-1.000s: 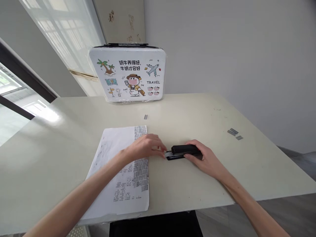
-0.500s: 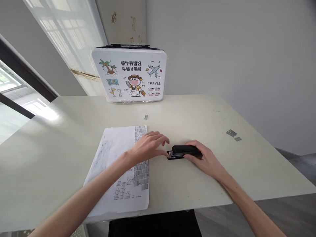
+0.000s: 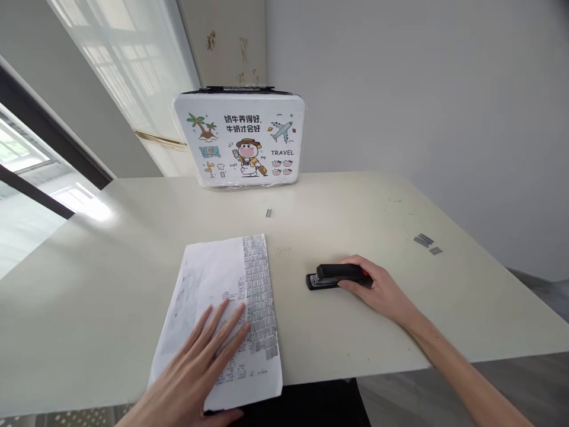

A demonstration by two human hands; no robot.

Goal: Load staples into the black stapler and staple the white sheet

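Observation:
A black stapler [image 3: 340,274] lies on the table, with my right hand [image 3: 377,287] wrapped round its rear end, thumb on the near side and fingers on the far side. To its left is a sheaf of white paper [image 3: 211,264] with some printed text. Dense rows of staples [image 3: 259,290] cover the paper's right edge. My left hand [image 3: 202,362] rests on the lower part of the paper, fingers spread flat; its thumb is at the near edge.
A white case [image 3: 242,139] with cartoon cow pictures stands at the back of the table [image 3: 347,338]. One staple strip [image 3: 268,213] lies in front of it. Several more staple strips [image 3: 424,240] are at the right. Beyond the table are a wall and a window.
My left hand has left the stapler's front end and come down onto the paper, fingers spread. The paper's near edge has shifted slightly right. My right hand still holds the stapler.

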